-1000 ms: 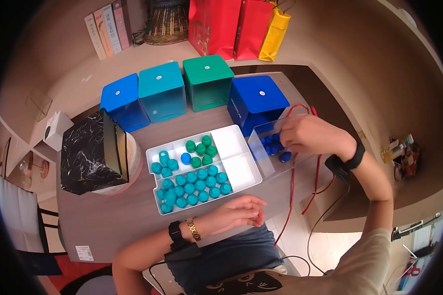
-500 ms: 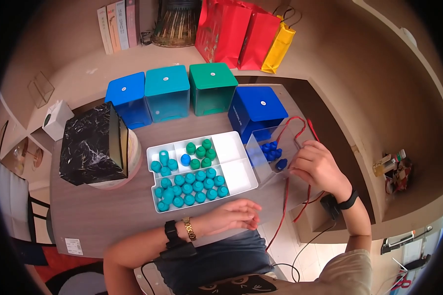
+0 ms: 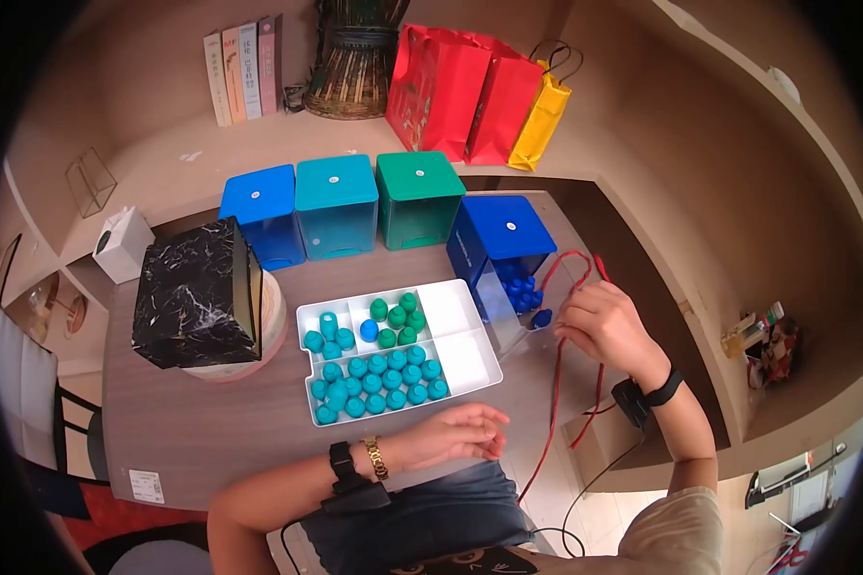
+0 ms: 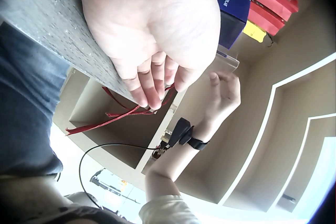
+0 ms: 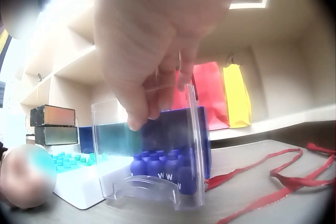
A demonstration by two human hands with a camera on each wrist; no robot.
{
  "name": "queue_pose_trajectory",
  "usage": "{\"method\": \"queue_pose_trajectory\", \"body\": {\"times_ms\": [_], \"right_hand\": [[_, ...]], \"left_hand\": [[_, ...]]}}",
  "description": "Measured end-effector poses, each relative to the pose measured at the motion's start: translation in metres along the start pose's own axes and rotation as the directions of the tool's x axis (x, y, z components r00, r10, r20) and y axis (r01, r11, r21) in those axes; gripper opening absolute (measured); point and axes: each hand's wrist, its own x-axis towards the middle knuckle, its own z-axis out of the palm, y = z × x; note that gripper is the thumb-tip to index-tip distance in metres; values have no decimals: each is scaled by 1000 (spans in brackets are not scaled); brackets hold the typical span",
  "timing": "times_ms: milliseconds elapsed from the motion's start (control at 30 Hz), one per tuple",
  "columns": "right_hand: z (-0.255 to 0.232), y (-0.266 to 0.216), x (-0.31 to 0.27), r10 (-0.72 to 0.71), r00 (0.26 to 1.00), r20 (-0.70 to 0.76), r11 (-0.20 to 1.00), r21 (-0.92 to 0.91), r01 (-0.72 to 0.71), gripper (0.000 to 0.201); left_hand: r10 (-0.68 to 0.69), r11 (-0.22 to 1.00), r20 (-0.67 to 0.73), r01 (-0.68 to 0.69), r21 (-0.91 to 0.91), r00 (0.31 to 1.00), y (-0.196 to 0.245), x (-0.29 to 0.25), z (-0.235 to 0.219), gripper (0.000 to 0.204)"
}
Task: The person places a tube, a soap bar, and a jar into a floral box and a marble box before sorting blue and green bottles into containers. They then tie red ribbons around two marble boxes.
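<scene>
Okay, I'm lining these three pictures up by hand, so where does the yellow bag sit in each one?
Head view: yellow bag, near the top, right of centre.
Left wrist view: yellow bag, upper right.
Right wrist view: yellow bag, right of centre, about mid-height.
Shared landmark: red bags, next to it in all three.

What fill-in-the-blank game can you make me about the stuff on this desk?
The lone bright blue bottle in the white tray shares its compartment with ____ bottles.
The right hand touches a clear drawer holding dark ____ bottles.
The bag standing beside the red bags is ____.
The gold bracelet is on the person's ____ wrist.
Missing words: green; blue; yellow; left.
</scene>
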Motion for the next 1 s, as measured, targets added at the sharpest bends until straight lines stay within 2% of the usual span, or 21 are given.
{"method": "queue_pose_trajectory", "body": {"times_ms": [367,433,533,567,667,767,867,1000], "right_hand": [[23,21,13,80,996,-38,997,12,-79,13],[31,29,17,102,995,-22,993,65,-100,23],[30,17,33,167,979,-112,985,-24,-171,48],[33,20,35,170,984,-58,985,-2,-170,72],[44,21,47,151,987,-48,986,76,-147,79],[47,26,53,181,982,53,983,20,-182,80],[49,33,51,201,980,14,978,57,-201,72],[60,39,50,221,971,-89,975,-2,-222,64]], "left_hand": [[-6,1000,14,6,-9,1000,1,0,-1,36],[-4,999,27,5,-40,1000,-2,1,-4,38],[-3,999,27,5,-38,1000,-4,2,-5,38],[0,999,26,1,-42,1000,-4,2,-6,38],[-2,999,36,3,-45,999,-5,3,-5,38],[-4,999,29,5,-34,1000,-4,3,-5,38],[-13,999,20,14,-36,1000,-4,3,-4,38],[-13,999,19,13,-31,1000,-3,4,-3,38]]}}
